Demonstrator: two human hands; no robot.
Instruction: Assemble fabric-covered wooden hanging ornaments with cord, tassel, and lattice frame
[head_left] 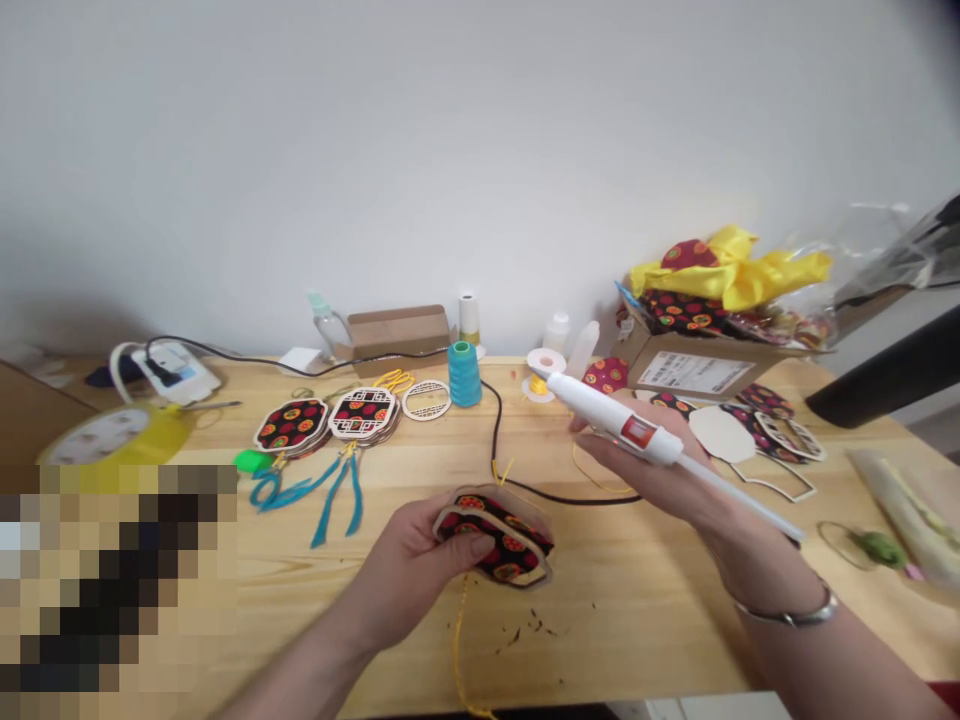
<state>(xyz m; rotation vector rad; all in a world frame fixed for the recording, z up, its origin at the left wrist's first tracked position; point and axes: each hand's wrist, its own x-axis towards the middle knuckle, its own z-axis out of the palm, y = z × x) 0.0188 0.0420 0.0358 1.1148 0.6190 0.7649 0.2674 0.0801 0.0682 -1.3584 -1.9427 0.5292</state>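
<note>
Left hand: your left hand (412,555) has its grip closed on the framed patterned piece (502,552), thumb across its face, above the table (300,625); pressing harder could shift its layers.
Right hand: your right hand (649,475) has its grip closed around the white tool (600,405), tip up and away from the piece; a careless swing could knock the teal thread cone (465,377) or white roll (546,362).
Black cable (577,499): it crosses between your hands and could snag a wrist.
Yellow cord (458,650): it hangs below the piece and could catch.
Dark scraps (516,635): these could stick to the piece.
</note>
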